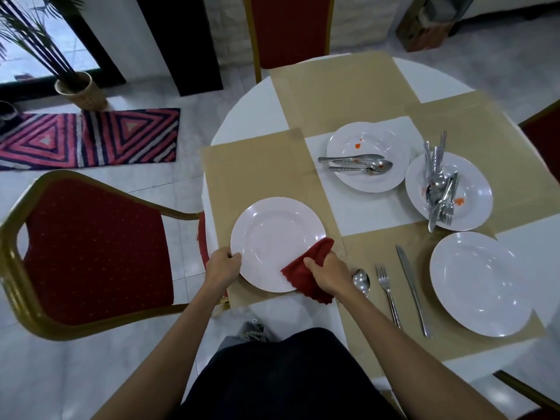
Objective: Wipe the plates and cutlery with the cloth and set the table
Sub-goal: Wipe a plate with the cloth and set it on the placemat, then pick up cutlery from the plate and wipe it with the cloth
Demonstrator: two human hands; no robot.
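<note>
Near the centre of the frame, slightly below and left, a white plate (272, 237) sits over a tan placemat (230, 177) at the near edge of the round white worktop (251, 116). Whether it rests flat or is slightly raised cannot be told. The left hand (222, 266) grips the plate's left rim, its fingers (234, 256) curled over the edge. The right hand (328, 275) holds a red cloth (306, 269) bunched against the plate's lower right rim. Its fingers are clamped on the fabric, and one corner of the cloth hangs past the plate towards the bottom of the frame.

To the right, on a second placemat (378, 334), a spoon (361, 280), a fork (388, 295) and a knife (413, 292) lie side by side. The spoon is just beside the right hand. A clean plate (478, 283) lies to the right of the knife, apart from it.

Higher in the frame, a stained plate (372, 137) with orange-red spots carries three pieces of cutlery (357, 165) laid across it. Just right of it, a second stained plate (475, 189) holds a bundle of cutlery (439, 189) whose handles stick out over both rims.

A red chair with a gold frame (91, 253) stands at lower left. A striped rug (91, 137) and a potted plant in a woven basket (80, 92) are on the floor at upper left.
</note>
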